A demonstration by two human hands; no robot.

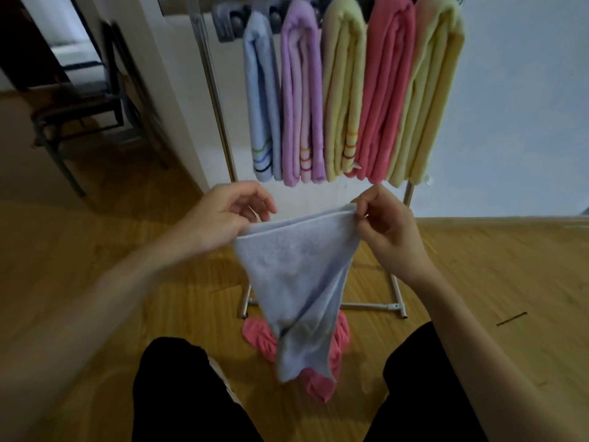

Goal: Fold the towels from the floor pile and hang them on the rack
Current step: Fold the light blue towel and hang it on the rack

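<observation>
Now | pale blue towel (pixel 296 282): limp, tapering downward; left hand (pixel 220 218), right hand (pixel 389 231) grips pinch its top hem

Rack (pixel 220 100): top rail cut off by the upper edge, so how the hung towels (pixel 344 90) sit over it cannot be told; its base partly hidden behind the held blue towel (pixel 296 282); pink towel (pixel 318 387) below the rack largely covered by that cloth; chair (pixel 92 100) left of the rack blurred; both forearms cut off by the frame edges.
</observation>
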